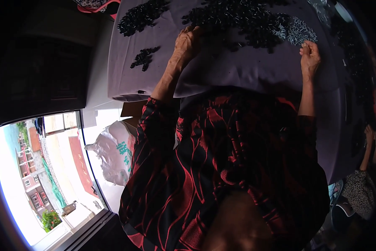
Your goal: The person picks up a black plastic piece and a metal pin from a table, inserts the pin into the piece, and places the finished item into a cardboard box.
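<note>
A wide pile of small black pieces (230,16) lies along the far side of a cloth-covered table (259,67). At its left edge is my left hand (188,42), fingers curled down onto the pieces, with the fingertips hidden. Small pale, silvery pin-like pieces (297,32) are heaped at the right end of the pile. Just below that heap my right hand (310,58) is closed, thumb against the bent fingers. Whatever either hand holds is too small or too hidden to make out.
Another black heap (142,19) lies far left, with a small black cluster (144,59) nearer. A white plastic bag (114,152) stands left of me beside a bright window (45,175). At the right, another person's hand (369,136) and patterned sleeve (359,190) show beside more dark pieces.
</note>
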The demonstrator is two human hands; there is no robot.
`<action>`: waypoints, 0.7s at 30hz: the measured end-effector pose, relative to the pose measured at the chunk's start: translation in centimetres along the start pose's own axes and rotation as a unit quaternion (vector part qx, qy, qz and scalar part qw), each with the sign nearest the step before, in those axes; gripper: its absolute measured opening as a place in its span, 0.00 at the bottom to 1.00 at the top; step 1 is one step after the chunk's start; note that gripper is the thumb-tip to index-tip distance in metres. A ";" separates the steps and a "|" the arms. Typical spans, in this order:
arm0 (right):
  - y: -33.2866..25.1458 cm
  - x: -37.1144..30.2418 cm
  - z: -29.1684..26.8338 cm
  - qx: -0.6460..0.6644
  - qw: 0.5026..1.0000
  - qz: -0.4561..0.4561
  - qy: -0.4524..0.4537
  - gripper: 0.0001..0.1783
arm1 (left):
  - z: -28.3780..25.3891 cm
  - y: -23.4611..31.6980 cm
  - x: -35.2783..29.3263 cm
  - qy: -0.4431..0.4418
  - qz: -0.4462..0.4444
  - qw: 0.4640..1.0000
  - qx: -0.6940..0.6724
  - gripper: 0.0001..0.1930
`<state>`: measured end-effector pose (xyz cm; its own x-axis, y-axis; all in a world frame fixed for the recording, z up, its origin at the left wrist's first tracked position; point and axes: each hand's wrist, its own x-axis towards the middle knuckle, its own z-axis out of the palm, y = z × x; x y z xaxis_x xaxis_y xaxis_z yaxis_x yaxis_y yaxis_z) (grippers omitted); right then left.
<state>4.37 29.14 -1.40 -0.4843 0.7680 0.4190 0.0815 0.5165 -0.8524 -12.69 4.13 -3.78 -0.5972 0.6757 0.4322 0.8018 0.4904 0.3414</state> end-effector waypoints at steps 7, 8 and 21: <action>-0.8 -0.1 -0.2 0.029 0.998 0.034 0.041 0.08 | 0.1 -0.2 -1.0 0.027 -0.028 0.999 -0.032 0.07; -0.7 -0.1 -0.3 -0.006 0.999 0.022 0.037 0.09 | 0.1 -0.4 -1.1 0.024 -0.024 0.999 -0.022 0.07; -0.3 0.0 -0.2 0.033 0.998 0.018 0.044 0.09 | -0.5 0.1 -1.8 0.010 0.014 1.000 -0.004 0.05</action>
<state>4.51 29.05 -1.10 -0.4037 0.8175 0.4107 0.0384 0.4637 -0.8852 -11.51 2.68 -4.12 -0.5749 0.6775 0.4588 0.8181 0.4671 0.3355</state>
